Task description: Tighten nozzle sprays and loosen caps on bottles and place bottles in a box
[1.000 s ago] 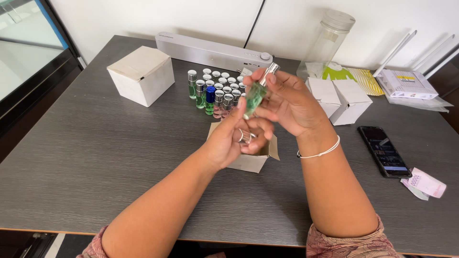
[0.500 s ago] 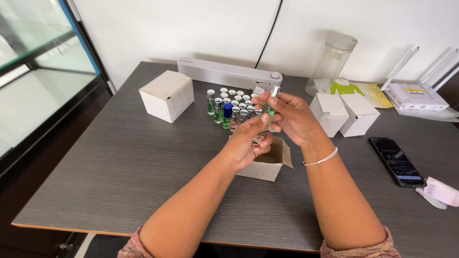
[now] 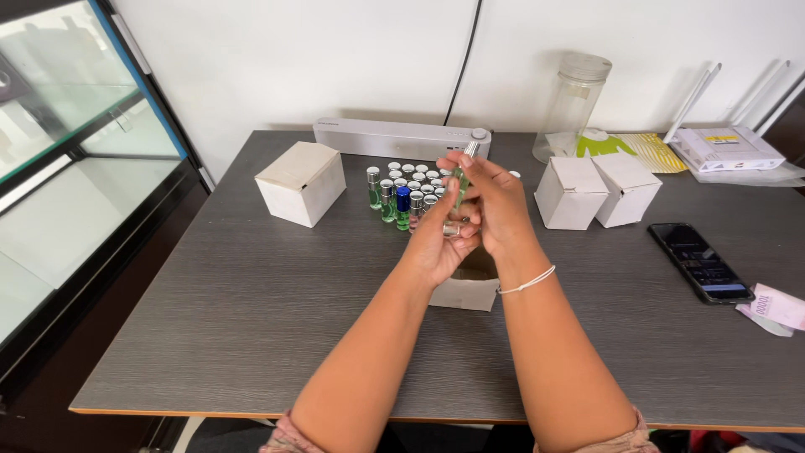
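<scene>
My right hand (image 3: 495, 205) holds a small glass bottle of green liquid (image 3: 462, 178) upright by its silver cap, above the table. My left hand (image 3: 440, 239) is cupped against it from below, fingers on the bottle's lower end and a small silver piece (image 3: 452, 228). Under both hands sits an open white cardboard box (image 3: 465, 289). Just beyond stands a cluster of several small silver-capped bottles (image 3: 402, 197), some green, one blue.
A closed white box (image 3: 300, 182) lies to the left, two more white boxes (image 3: 595, 191) to the right. A long grey speaker (image 3: 394, 138), a glass jar (image 3: 574, 105), a phone (image 3: 700, 262), a banknote (image 3: 776, 306) and a glass cabinet (image 3: 75, 193) surround the grey table (image 3: 210, 319).
The view has pulled back and shifted; both hands stay together on the green bottle, now held a little more upright over the open box.
</scene>
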